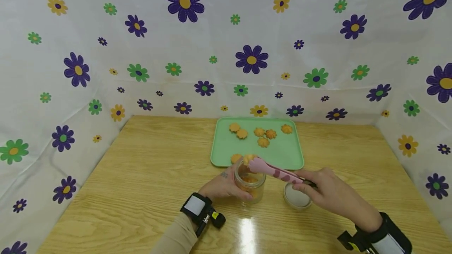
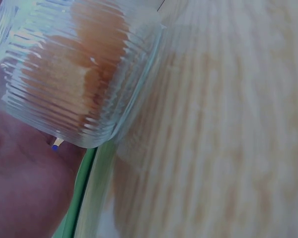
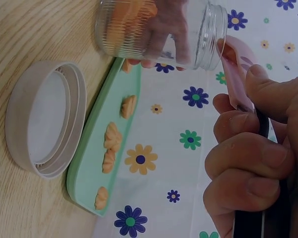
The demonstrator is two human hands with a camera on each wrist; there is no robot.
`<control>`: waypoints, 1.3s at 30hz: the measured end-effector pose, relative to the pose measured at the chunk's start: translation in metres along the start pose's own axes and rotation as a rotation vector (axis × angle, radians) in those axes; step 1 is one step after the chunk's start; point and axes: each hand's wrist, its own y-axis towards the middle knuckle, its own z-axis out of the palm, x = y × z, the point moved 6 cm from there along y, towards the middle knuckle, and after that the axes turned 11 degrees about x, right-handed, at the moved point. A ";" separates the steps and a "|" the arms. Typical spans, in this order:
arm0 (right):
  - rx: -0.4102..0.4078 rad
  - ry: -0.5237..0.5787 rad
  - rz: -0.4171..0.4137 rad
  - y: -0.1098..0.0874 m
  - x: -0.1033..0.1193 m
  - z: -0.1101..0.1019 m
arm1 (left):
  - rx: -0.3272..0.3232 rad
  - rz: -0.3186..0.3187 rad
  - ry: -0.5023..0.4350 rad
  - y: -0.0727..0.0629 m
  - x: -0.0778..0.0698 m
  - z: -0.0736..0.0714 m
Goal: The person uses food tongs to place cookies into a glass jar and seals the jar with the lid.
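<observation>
My left hand (image 1: 226,183) grips a clear glass jar (image 1: 255,191) round its side, a little in front of the green tray. Through the ribbed glass in the left wrist view, several cookies (image 2: 64,69) lie at the bottom. My right hand (image 1: 326,191) holds pink-tipped tongs (image 1: 279,172) with black handles. Between the tong tips, a flower-shaped cookie (image 1: 249,158) is pinched right at the jar's mouth. In the right wrist view the tong tips (image 3: 236,62) reach the jar's rim, and the fingers (image 3: 248,158) curl round the handle.
Flower-shaped cookies (image 1: 263,142) lie scattered on the light green tray (image 1: 219,148) at the table's back. A round whitish lid (image 1: 297,197) rests on the wooden table (image 1: 148,167) beneath the right hand. Behind stands a flower-printed curtain (image 1: 219,38).
</observation>
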 end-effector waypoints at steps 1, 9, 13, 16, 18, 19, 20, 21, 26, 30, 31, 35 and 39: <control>0.005 0.001 0.005 0.000 0.000 0.000 | 0.000 0.002 0.005 0.000 0.000 0.000; 0.019 -0.017 0.008 -0.002 0.002 0.000 | 0.006 0.033 -0.005 0.002 -0.002 0.000; 0.004 -0.028 -0.006 -0.003 0.002 0.001 | 0.008 0.034 -0.012 0.003 -0.003 -0.001; 0.009 -0.031 -0.004 -0.004 0.002 0.001 | 0.005 0.031 -0.016 0.003 -0.003 -0.001; 0.021 -0.029 0.005 -0.004 0.002 0.001 | 0.005 0.032 -0.013 0.003 -0.003 -0.001; 0.027 -0.028 0.011 -0.004 0.002 0.002 | 0.005 0.032 -0.012 0.002 -0.003 -0.001; 0.032 -0.026 0.016 -0.004 0.002 0.002 | 0.006 0.035 -0.010 0.002 -0.003 -0.001; 0.037 -0.026 0.021 -0.004 0.002 0.002 | 0.007 0.038 -0.011 0.003 -0.003 0.000; 0.061 -0.033 0.059 -0.005 0.003 0.002 | 0.016 0.060 -0.025 0.003 -0.004 0.000; 0.077 -0.046 0.093 -0.005 0.004 0.001 | 0.025 0.084 -0.047 0.004 -0.004 0.000; 0.081 -0.047 0.100 -0.005 0.004 0.001 | 0.026 0.089 -0.051 0.004 -0.004 0.000; 0.088 -0.044 0.110 -0.006 0.005 0.001 | 0.028 0.092 -0.053 0.004 -0.003 0.001; 0.090 -0.043 0.112 -0.006 0.005 0.001 | 0.021 0.093 -0.033 0.004 -0.003 0.001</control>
